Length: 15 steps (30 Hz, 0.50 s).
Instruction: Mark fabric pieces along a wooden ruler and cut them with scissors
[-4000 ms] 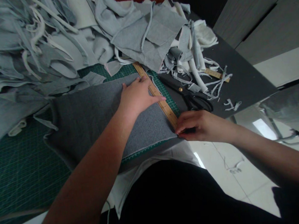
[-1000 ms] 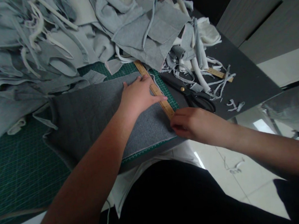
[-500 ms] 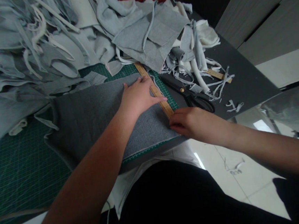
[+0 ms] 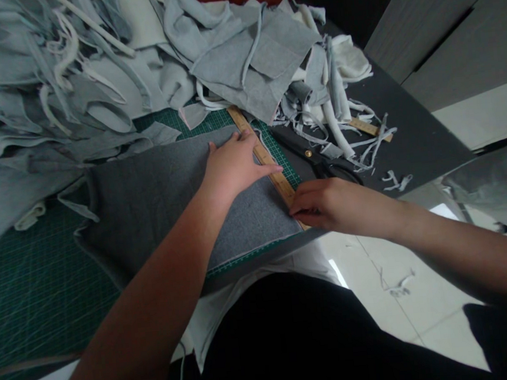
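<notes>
A grey piece of fabric (image 4: 147, 187) lies on a green gridded cutting mat (image 4: 35, 286). Across its right side runs a wooden ruler (image 4: 283, 187), slanting from the fabric pile down to the table's front edge. My left hand (image 4: 233, 163) rests on the fabric and ruler with fingers spread and thumb stretched over the wood. At the ruler's lower end, my right hand (image 4: 328, 206) is closed in a pinch, its fingertips at the ruler's edge above the fabric. Whatever it may hold is hidden. Black-handled scissors (image 4: 313, 156) lie just beyond the right hand.
Grey and white fabric scraps (image 4: 240, 43) are heaped along the back and left. Thin offcuts (image 4: 365, 145) and a second wooden ruler piece (image 4: 371, 127) lie on the dark table (image 4: 431, 145) at right. More scraps (image 4: 397, 288) are on the tiled floor.
My right hand has shifted slightly at the ruler's lower end, and more of that end now shows under its fingers. My left hand and the fabric stay in place.
</notes>
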### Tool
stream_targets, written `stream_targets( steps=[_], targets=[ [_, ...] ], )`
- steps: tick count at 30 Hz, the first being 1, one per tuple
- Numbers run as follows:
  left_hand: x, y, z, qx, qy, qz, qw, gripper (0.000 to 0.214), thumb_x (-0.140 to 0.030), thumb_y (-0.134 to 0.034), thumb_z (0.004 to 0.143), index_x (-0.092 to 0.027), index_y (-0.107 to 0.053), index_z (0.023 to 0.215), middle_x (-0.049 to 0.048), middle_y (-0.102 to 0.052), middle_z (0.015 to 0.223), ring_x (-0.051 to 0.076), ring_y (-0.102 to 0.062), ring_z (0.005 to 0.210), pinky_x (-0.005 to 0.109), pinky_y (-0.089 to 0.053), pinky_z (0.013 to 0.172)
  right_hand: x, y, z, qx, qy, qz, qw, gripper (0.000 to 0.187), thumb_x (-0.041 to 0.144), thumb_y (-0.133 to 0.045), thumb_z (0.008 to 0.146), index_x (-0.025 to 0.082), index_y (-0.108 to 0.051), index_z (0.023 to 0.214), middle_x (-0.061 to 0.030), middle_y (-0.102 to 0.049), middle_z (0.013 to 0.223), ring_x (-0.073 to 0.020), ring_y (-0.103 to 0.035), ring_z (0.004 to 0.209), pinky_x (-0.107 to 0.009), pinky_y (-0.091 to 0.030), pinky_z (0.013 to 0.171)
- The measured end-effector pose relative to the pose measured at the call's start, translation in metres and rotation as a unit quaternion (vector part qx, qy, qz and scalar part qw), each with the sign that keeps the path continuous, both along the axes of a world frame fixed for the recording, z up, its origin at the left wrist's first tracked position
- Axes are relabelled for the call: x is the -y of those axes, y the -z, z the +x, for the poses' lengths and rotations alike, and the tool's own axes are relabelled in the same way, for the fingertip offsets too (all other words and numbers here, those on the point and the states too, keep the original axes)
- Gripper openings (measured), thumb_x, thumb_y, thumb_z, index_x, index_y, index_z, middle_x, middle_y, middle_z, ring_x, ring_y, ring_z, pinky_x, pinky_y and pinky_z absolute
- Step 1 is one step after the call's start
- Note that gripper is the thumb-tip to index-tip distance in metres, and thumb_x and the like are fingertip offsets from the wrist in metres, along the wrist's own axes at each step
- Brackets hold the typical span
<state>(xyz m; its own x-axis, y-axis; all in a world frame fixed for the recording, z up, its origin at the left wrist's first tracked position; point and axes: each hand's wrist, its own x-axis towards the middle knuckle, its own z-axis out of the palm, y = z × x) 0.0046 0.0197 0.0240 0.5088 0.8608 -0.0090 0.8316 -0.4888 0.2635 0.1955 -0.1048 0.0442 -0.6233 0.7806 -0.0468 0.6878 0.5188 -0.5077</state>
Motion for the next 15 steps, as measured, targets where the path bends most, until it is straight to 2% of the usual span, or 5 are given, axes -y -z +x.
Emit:
stream_targets(
  steps=[8, 15],
  targets=[
    [-0.0011, 0.0017, -0.0008, 0.002, 0.013, 0.007, 1.0, 0.089, -0.076, -0.068, 0.082, -0.024, -0.048, 0.153, 0.0173, -0.051, 0.159, 0.041, -0.049, 0.145, 0.064, -0.028, 0.123, 0.0015, 0.004, -0.0038, -0.006, 0.032, -0.011, 0.999, 0.01, 0.012, -0.069, 0.091, 0.017, -0.078, 0.092, -0.005, -0.068, 0.091, -0.016, -0.066, 0.079, -0.027, -0.049, 0.073],
    [-0.0012, 0.0021, -0.0006, -0.001, 0.006, 0.002, 1.0, 0.09, -0.076, -0.068, 0.082, -0.026, -0.047, 0.154, 0.0159, -0.047, 0.163, 0.04, -0.045, 0.149, 0.062, -0.026, 0.125, -0.0017, 0.0048, -0.0054, -0.013, 0.074, -0.03, 0.997, 0.012, 0.012, -0.068, 0.092, 0.017, -0.079, 0.094, -0.0049, -0.07, 0.091, -0.0163, -0.066, 0.08, -0.029, -0.049, 0.075]
  ],
)
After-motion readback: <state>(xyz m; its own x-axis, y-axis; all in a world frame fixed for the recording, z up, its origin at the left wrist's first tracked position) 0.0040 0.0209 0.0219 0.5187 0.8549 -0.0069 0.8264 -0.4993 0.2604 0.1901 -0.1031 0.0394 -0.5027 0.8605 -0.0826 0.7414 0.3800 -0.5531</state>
